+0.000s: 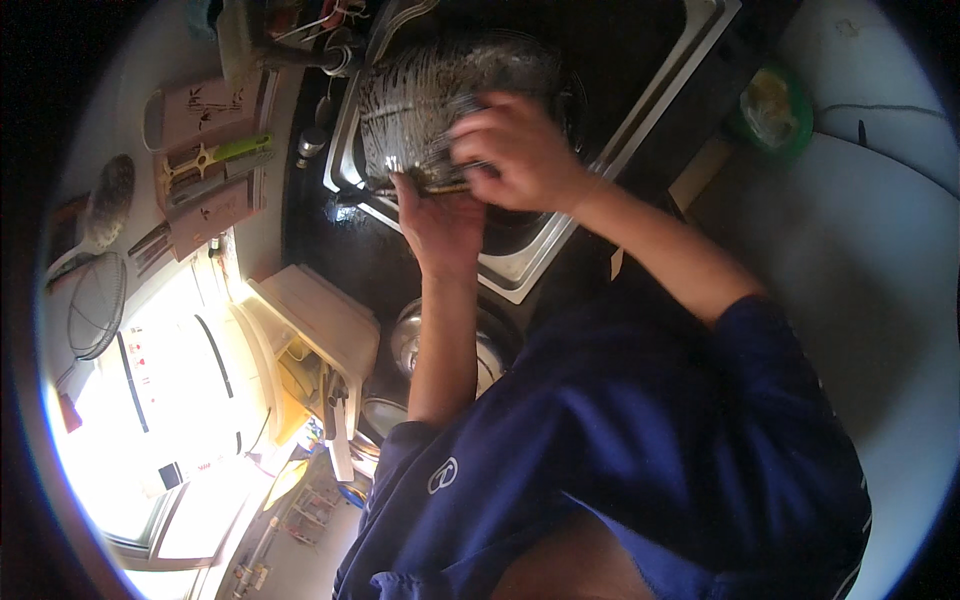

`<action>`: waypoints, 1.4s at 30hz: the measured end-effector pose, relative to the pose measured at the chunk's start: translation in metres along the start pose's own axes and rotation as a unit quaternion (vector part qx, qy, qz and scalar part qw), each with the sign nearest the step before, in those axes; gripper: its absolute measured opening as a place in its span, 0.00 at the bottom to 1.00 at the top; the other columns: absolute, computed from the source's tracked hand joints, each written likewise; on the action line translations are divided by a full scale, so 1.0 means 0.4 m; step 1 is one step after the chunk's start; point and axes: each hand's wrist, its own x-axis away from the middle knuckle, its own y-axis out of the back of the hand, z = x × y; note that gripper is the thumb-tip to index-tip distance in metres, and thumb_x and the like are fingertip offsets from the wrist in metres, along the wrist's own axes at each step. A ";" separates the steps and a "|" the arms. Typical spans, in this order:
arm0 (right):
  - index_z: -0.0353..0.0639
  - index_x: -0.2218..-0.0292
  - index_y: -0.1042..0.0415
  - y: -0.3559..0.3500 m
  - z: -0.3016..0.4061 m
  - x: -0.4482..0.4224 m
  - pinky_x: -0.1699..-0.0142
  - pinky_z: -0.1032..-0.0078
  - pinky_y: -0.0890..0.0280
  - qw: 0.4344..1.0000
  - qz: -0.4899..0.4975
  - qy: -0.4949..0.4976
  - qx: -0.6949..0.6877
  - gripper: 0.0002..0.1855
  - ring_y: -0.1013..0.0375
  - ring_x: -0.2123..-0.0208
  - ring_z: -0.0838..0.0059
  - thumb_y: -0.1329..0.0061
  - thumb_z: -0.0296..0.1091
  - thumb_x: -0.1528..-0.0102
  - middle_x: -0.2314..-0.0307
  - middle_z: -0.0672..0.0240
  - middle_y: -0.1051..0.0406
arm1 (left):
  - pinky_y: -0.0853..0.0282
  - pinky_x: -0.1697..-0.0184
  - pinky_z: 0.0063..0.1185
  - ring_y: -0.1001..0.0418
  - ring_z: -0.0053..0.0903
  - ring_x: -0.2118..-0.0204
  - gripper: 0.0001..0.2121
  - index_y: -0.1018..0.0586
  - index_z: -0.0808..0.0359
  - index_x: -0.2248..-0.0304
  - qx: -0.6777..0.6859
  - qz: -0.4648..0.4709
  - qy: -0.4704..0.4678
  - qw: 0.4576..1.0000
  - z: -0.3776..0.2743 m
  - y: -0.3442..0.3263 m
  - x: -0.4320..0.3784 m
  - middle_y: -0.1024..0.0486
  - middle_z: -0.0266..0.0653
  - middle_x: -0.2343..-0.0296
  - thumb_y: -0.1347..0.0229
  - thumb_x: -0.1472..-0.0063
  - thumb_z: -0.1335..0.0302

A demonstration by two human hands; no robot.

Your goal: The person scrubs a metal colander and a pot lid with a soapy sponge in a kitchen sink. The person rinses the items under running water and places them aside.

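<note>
A flat metal panel (pixel 420 105), streaked with whitish suds and dark grime, is tilted over the stainless steel sink (pixel 517 281). My left hand (pixel 444 229) grips its near edge, with the thumb on the upper face and the palm beneath. Across the panel's right part lies my right hand (pixel 517 154), fingers curled and blurred by motion. A dark grey scrubber seems to show at its fingertips, but the blur hides its shape. The panel's far right part fades into the dark basin.
A faucet (pixel 337 60) stands at the sink's upper left. A metal bowl (pixel 409 337) and a cream plastic rack with utensils (pixel 322 307) are beside my left forearm. Cutting boards (pixel 210 109) and a wire strainer (pixel 97 304) hang on the wall. A green bowl (pixel 799 112) is at right.
</note>
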 end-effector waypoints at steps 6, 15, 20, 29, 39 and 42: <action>0.48 0.68 0.34 -0.008 0.042 0.064 0.46 0.57 0.44 0.998 -0.043 -0.034 -0.007 0.13 0.35 0.56 0.62 0.52 0.28 0.59 0.64 0.67 0.32 | 0.35 0.50 0.31 0.31 0.34 0.53 0.22 0.34 0.61 0.49 0.011 0.013 0.020 1.000 -0.007 0.020 0.007 0.30 0.40 0.54 0.63 0.33 0.54; 0.50 0.71 0.29 0.054 0.048 0.103 0.48 0.66 0.38 0.998 0.051 0.001 0.043 0.13 0.29 0.59 0.69 0.50 0.21 0.62 0.66 0.75 0.28 | 0.34 0.50 0.33 0.32 0.36 0.51 0.25 0.35 0.64 0.48 0.023 -0.051 -0.010 0.998 -0.030 0.017 0.031 0.31 0.43 0.52 0.64 0.33 0.52; 0.48 0.70 0.26 -0.092 0.139 -0.024 0.51 0.67 0.37 0.995 0.078 0.044 0.035 0.09 0.35 0.57 0.66 0.50 0.27 0.58 0.66 0.74 0.30 | 0.34 0.50 0.31 0.29 0.35 0.55 0.21 0.29 0.66 0.53 0.150 0.083 0.031 0.985 -0.032 0.109 0.006 0.27 0.42 0.57 0.61 0.33 0.57; 0.45 0.69 0.26 -0.036 0.124 0.037 0.52 0.70 0.37 0.992 0.120 0.047 0.005 0.10 0.35 0.58 0.65 0.50 0.25 0.58 0.65 0.73 0.30 | 0.39 0.46 0.32 0.32 0.36 0.51 0.22 0.32 0.67 0.50 0.131 -0.008 -0.046 0.990 0.002 0.059 0.020 0.29 0.43 0.54 0.61 0.33 0.57; 0.44 0.73 0.26 0.011 0.119 0.048 0.56 0.72 0.36 0.983 0.180 0.038 -0.001 0.07 0.34 0.63 0.68 0.51 0.21 0.56 0.70 0.74 0.29 | 0.35 0.50 0.34 0.29 0.36 0.55 0.19 0.29 0.70 0.54 -0.003 -0.177 -0.063 0.982 -0.084 0.104 -0.029 0.28 0.46 0.56 0.58 0.33 0.62; 0.45 0.70 0.26 -0.095 0.134 -0.022 0.56 0.70 0.36 0.989 0.136 0.060 0.002 0.07 0.34 0.63 0.66 0.51 0.24 0.55 0.70 0.71 0.30 | 0.33 0.51 0.32 0.28 0.33 0.58 0.17 0.28 0.68 0.57 0.020 -0.104 -0.070 0.992 -0.065 0.106 -0.016 0.26 0.42 0.60 0.56 0.33 0.61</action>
